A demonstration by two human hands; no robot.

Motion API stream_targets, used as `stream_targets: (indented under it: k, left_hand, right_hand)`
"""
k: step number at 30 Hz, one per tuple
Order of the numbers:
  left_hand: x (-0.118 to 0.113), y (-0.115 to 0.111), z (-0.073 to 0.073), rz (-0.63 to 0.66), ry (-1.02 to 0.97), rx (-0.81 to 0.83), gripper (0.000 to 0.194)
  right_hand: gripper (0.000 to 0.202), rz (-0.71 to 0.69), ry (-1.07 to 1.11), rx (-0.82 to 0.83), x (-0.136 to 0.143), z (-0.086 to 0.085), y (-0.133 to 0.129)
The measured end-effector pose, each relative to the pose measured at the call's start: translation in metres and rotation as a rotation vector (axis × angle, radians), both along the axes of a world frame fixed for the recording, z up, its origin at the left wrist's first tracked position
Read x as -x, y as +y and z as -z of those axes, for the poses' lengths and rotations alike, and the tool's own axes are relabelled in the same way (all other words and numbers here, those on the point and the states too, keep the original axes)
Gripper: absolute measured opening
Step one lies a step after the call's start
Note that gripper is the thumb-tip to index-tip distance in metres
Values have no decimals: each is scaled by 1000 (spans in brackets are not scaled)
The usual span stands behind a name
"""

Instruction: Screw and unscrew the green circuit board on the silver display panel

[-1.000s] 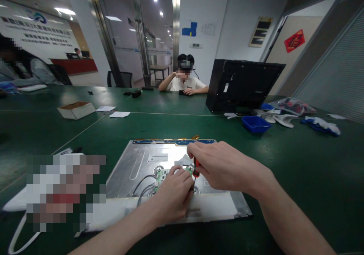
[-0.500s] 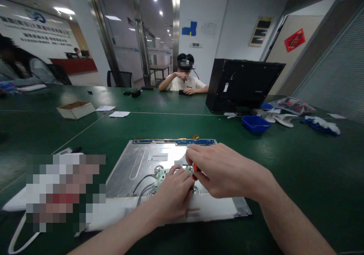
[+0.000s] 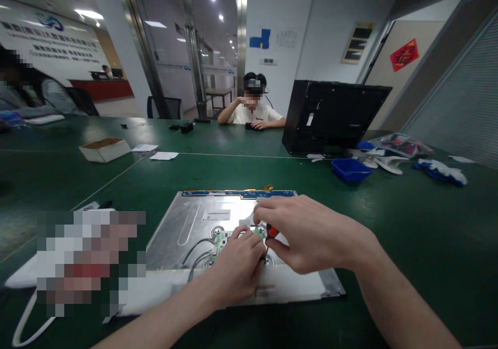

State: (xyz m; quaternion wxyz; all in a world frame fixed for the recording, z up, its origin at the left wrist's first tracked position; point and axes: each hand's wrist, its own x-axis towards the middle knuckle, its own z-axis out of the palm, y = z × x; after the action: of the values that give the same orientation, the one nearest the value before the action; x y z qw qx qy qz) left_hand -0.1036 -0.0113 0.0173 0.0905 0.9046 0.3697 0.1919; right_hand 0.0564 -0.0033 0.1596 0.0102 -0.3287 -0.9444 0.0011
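A flat metal display panel (image 3: 163, 240) lies on the green table in front of me, with a blue circuit strip (image 3: 212, 193) along its far edge. My right hand (image 3: 307, 232) grips the orange-and-black handle of a screwdriver (image 3: 273, 231) between thumb and fingers, held steeply over a small green circuit board (image 3: 221, 237). Its thin shaft runs down beside my left hand (image 3: 243, 258). That hand lies over the board with fingers curled, close to the shaft; its thumb and anything pinched underneath are hidden. Dark cables (image 3: 194, 250) leave the board's left side.
A black monitor casing (image 3: 334, 115) stands at the back right, near a blue tray (image 3: 351, 170) and gloves (image 3: 439, 171). Further left are an open box (image 3: 105, 150) and paper slips (image 3: 164, 156). A blurred-out white item lies at left. A co-worker (image 3: 254, 113) sits opposite.
My right hand has turned slightly on the screwdriver, and more of its orange handle shows. My left hand and the panel have stayed in place.
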Motion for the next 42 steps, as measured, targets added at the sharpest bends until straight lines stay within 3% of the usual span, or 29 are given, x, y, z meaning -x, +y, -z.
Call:
stream_targets:
  k: [3,9,17,25,33,39,42]
  left_hand:
    - [0,0,-3,13,24,8,16]
    - [0,0,-1,9,18,12,8]
    - [0,0,-2,13,3,-7,20]
    - [0,-1,-4,6,33,17,12]
    - [0,-1,-3,9,17,-2,18]
    - [0,-1,-7,5,36,32,11]
    - [0,-1,-6,10,25,17,13]
  right_hand:
    - [9,6,-7,18,-3,2,3]
    - [23,178,-71,-84,6,0,4]
    - [12,-41,4,9,-1,3,2]
    - [18,134,-67,-77,8,1,3]
    - [13,-41,-13,11,-1,0,-1]
    - [12,149,-58,-78,6,0,1]
    - [16,120,-63,-39,6,0,1]
